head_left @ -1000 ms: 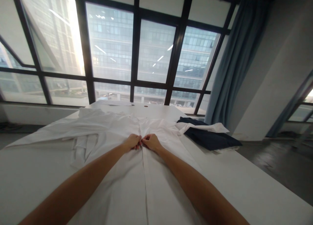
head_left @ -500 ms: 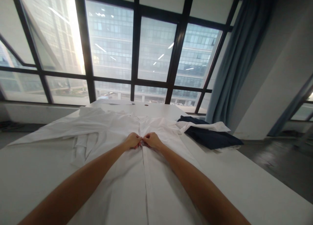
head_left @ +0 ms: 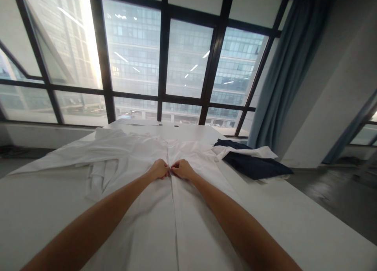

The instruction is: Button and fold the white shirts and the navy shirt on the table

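Observation:
A long-sleeved white shirt point(head_left: 150, 216) lies spread on the table with its front opening running up the middle. My left hand point(head_left: 159, 169) pinches the left front edge of the cloth. Close beside it, my right hand point(head_left: 181, 169) has its fingers closed on the other front edge. The fingertips nearly meet over the opening, and any button between them is too small to make out. On the left, one sleeve point(head_left: 55, 159) stretches out across the table.
The white table point(head_left: 297, 220) reaches toward the large windows. A folded dark navy cloth point(head_left: 256, 167) lies at the right edge, with a white sleeve end point(head_left: 262, 151) across it. Papers point(head_left: 138, 122) rest at the far edge. A blue-grey curtain point(head_left: 282, 78) hangs behind.
My left hand has shifted very slightly left, and a small gap between the fingertips now shows. The right hand stays almost in place. The shirt lies nearly as before.

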Demonstrator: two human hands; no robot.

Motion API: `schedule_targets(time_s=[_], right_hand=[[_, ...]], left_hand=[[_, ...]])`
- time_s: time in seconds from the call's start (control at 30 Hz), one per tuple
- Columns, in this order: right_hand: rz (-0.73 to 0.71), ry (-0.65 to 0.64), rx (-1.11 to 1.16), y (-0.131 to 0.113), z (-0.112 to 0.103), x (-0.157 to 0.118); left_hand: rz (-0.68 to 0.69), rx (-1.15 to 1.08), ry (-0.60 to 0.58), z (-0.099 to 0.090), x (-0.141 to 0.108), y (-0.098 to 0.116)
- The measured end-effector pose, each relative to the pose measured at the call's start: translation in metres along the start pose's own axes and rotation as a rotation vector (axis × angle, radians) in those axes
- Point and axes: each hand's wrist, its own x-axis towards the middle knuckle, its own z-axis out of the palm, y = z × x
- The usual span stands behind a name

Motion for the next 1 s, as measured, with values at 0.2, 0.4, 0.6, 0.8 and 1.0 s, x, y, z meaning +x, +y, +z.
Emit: schedule_targets(time_s=[0.2,0.4,0.6,0.8,1.0], right_hand=[[0.042,-0.002,-0.132,-0.005,0.002,0.001],[0.110,0.032,-0.228,-0.013,0.006,-0.002],[0.110,-0.009,-0.232,-0.016,0.003,-0.002],[0.166,-0.011,-0.229,-0.020,0.002,0.000],[0.108,-0.039,-0.157,-0.010,0.001,0.007]], left_hand=[[-0.024,-0.029,-0.010,0.002,0.000,0.001],[0.022,0.066,0.029,0.000,-0.003,0.002],[0.058,0.114,0.030,-0.003,0.001,-0.002],[0.090,0.141,-0.043,0.000,0.011,-0.009],[0.163,0.137,-0.072,-0.003,0.012,-0.011]])
